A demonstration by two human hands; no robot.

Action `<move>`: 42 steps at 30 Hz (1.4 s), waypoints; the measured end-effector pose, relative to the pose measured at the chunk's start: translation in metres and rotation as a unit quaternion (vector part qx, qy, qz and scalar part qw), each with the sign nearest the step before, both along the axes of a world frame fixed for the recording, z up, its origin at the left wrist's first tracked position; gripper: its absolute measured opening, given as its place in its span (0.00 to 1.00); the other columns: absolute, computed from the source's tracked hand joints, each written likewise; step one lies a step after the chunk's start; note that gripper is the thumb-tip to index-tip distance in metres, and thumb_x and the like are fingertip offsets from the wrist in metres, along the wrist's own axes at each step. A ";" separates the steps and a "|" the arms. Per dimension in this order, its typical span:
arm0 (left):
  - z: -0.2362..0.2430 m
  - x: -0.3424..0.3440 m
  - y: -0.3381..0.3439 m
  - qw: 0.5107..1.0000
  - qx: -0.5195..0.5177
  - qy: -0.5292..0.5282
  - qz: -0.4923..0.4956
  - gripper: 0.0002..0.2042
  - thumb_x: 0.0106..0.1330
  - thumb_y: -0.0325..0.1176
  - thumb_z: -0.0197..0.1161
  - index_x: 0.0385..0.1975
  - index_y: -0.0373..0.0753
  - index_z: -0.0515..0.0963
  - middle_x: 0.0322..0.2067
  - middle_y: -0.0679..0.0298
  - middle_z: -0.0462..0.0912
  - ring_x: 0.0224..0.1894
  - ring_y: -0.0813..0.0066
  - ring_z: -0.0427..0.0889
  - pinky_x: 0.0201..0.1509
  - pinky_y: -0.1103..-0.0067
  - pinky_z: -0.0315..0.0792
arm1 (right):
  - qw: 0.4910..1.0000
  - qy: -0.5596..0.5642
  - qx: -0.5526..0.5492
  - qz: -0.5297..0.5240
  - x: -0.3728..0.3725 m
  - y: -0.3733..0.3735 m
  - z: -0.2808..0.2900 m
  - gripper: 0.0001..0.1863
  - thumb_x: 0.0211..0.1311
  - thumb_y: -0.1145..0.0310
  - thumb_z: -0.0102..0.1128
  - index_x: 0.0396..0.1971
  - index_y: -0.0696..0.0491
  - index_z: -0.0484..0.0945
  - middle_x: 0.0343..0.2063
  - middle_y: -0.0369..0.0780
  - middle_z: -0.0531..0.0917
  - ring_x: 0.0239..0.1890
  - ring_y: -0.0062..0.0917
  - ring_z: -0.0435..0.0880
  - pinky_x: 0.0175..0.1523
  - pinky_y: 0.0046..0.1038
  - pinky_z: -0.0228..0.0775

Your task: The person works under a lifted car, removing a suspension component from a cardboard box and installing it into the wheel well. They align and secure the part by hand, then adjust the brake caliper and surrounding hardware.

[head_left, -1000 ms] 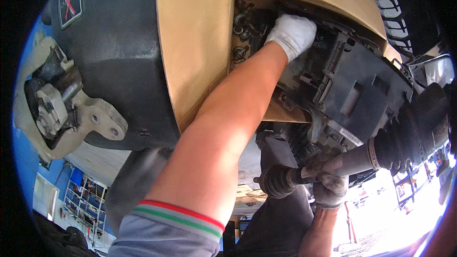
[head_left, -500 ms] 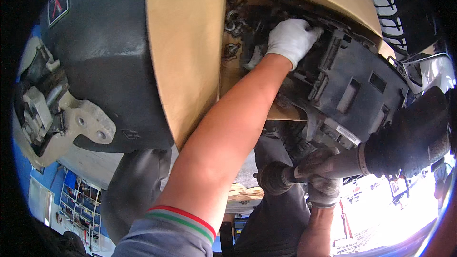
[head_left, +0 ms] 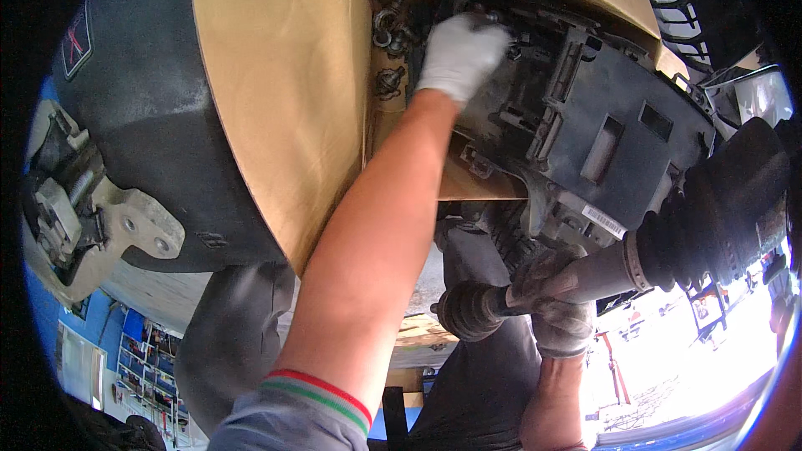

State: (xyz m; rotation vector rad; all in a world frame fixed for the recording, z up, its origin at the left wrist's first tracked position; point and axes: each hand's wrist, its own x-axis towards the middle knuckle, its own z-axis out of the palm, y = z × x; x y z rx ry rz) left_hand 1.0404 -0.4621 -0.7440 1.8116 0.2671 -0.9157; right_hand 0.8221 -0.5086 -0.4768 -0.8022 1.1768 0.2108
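Gloved left hand [head_left: 466, 57] in cardboard box [head_left: 280, 88]; blue wall [head_left: 104, 319], shelving [head_left: 152, 367] beyond.

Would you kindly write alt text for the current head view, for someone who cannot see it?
A white-gloved left hand reaches into an open cardboard box of black parts, while a grey-gloved right hand grips a shaft with black rubber boots. A large dark panel and a pale metal bracket are at the left.

fittings [head_left: 388, 82] left of housing [head_left: 625, 117]
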 end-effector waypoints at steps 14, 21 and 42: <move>0.018 -0.001 0.006 0.953 0.125 -0.039 -0.273 0.18 0.68 0.42 0.63 0.50 0.38 0.84 0.46 0.49 0.87 0.49 0.50 0.87 0.55 0.65 0.80 | 0.987 0.044 -0.007 -0.157 0.021 0.004 0.001 0.36 0.39 0.72 0.65 0.56 0.58 0.70 0.39 0.44 0.77 0.41 0.37 0.79 0.50 0.42 0.73; 0.019 -0.003 -0.010 0.886 0.156 -0.162 -0.405 0.13 0.65 0.33 0.56 0.39 0.41 0.87 0.42 0.51 0.88 0.46 0.51 0.88 0.50 0.61 0.81 | 0.982 -0.027 0.037 -0.185 0.009 -0.002 -0.003 0.31 0.43 0.77 0.65 0.53 0.61 0.73 0.42 0.47 0.80 0.43 0.41 0.82 0.54 0.44 0.76; 0.000 -0.002 0.053 0.954 0.209 -0.215 0.030 0.13 0.66 0.37 0.60 0.42 0.38 0.87 0.40 0.47 0.89 0.45 0.49 0.88 0.53 0.66 0.80 | 0.993 -0.038 0.018 -0.109 0.001 -0.011 -0.001 0.29 0.40 0.76 0.67 0.49 0.60 0.73 0.34 0.46 0.80 0.38 0.38 0.83 0.49 0.38 0.77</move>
